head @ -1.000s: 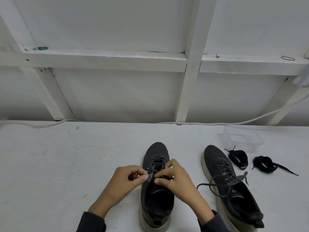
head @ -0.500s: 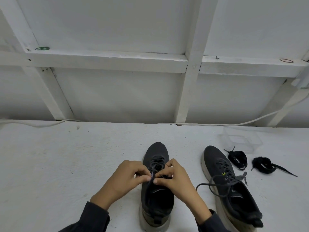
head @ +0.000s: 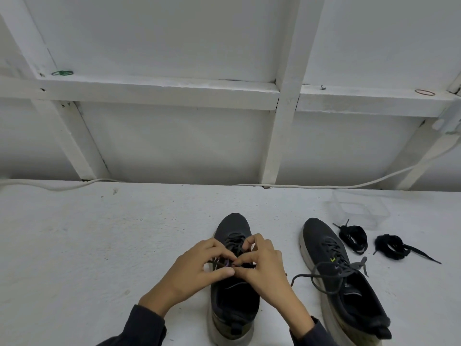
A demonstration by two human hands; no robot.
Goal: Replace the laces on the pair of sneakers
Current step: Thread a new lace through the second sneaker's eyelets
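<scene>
Head view, reading left to right. Green rubber band (head: 62,73) lies on the white wall ledge at far left; a white cable (head: 62,187) runs along the back edge of the white tabletop (head: 99,245). Left hand (head: 197,273) reaches in from bottom centre in a dark sleeve, thumb and forefinger closed narrow on the grey lace (head: 234,242) of the near sneaker (head: 233,226), which stands toe away from me in the middle of the tabletop. Right hand (head: 264,268) meets it over the tongue, fingertips touching the left's and pinching the same lace at the upper eyelets. I note a small purple bit between the fingertips; I cannot tell what it is. Just beside, to the right, stands the second sneaker (head: 321,243), toe angled slightly left, its untied grey lace (head: 324,273) looping loose across the opening and onto the tabletop. Right of its toe lie two coiled black laces (head: 354,237), near each other but apart. Behind them sits a clear plastic container (head: 359,208). A red rubber band (head: 424,92) lies on the ledge at far right.
</scene>
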